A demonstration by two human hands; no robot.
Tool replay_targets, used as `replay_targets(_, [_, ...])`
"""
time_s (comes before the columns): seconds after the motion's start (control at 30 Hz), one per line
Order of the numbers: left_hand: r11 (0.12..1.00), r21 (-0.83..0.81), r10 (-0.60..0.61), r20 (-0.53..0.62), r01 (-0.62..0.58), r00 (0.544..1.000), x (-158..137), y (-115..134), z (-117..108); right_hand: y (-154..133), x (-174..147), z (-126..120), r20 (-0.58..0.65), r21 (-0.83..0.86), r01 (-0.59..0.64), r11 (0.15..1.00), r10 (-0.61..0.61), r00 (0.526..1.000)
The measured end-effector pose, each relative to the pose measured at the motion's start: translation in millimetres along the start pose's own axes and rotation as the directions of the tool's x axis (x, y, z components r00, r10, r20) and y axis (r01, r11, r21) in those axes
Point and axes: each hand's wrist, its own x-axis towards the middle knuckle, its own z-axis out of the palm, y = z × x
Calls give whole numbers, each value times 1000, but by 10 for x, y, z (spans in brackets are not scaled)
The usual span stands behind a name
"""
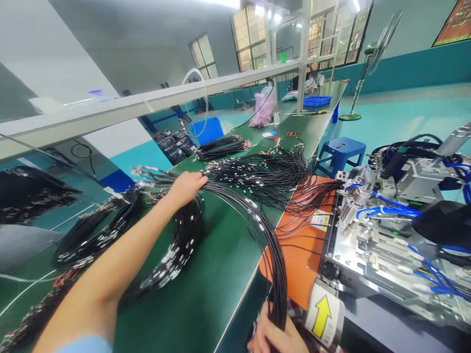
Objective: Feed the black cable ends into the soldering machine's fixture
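Note:
A long bundle of black cables (270,235) with small white tags arches between my two hands. Near one end of it, my left hand (188,189) is closed over the strands, and their metal-tipped ends stick out to the left, blurred. At the lower right my right hand (275,333) wraps around the other part of the bundle, close to the bench edge. Below my left hand a curved bundle of tagged black cables (180,245) lies on the green bench (209,274). Just beyond the held bundle a large pile of black cables (250,171) is spread out.
An orange board (305,245) and a metal machine with blue tubes (390,235) stand to the right. More cable bundles (99,225) lie at the left. Farther back are a pink bag (263,109), a blue tray (317,101) and a blue stool (342,147). A shelf beam (147,105) crosses overhead.

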Motion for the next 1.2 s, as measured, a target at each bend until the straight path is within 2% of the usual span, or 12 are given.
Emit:
replay_targets(0.13, [997,-3,-71,-113,71,991,395,-257,-183,-339,350,350,33,130,8,992,-12,999])
replay_targets(0.27, [992,-43,-117,-66,114,991,544,-168,73,-431,859,565,-70,192,-40,981,54,996])
replay_targets(0.4, [987,-127,-78,157,99,985,201,234,645,-217,1132,440,-269,122,-195,973,221,937])
replay_targets(0.5, [975,-198,-52,251,104,967,-196,426,1023,-68,1157,343,-269,97,-192,977,211,940])
replay_targets(0.6, [944,-237,-153,299,229,942,-448,365,1192,-5,1152,339,-283,75,-153,985,168,944])
replay_targets(0.7, [876,-290,-277,351,385,894,-453,184,1185,45,1175,339,-265,95,-94,991,116,957])
replay_targets(0.8, [766,-397,-348,406,506,845,-325,164,1101,98,1205,297,-236,113,-88,990,113,965])
replay_targets(0.9, [605,-553,-337,474,573,813,-291,475,1013,89,1228,286,-236,110,-127,986,150,960])
replay_targets(0.97, [462,-656,-265,540,597,799,-381,819,965,19,1240,323,-219,102,-107,989,128,967])
replay_targets(1.07, [195,-754,-46,632,628,773,-592,1340,872,-160,1249,411,-154,74,-3,997,14,988])
replay_targets(1.13, [19,-785,57,619,619,783,-687,1593,779,-254,1226,458,-123,66,25,998,-17,992])
replay_targets(1.2, [-138,-802,81,575,581,814,-706,1751,673,-261,1158,485,-71,105,-43,994,51,996])
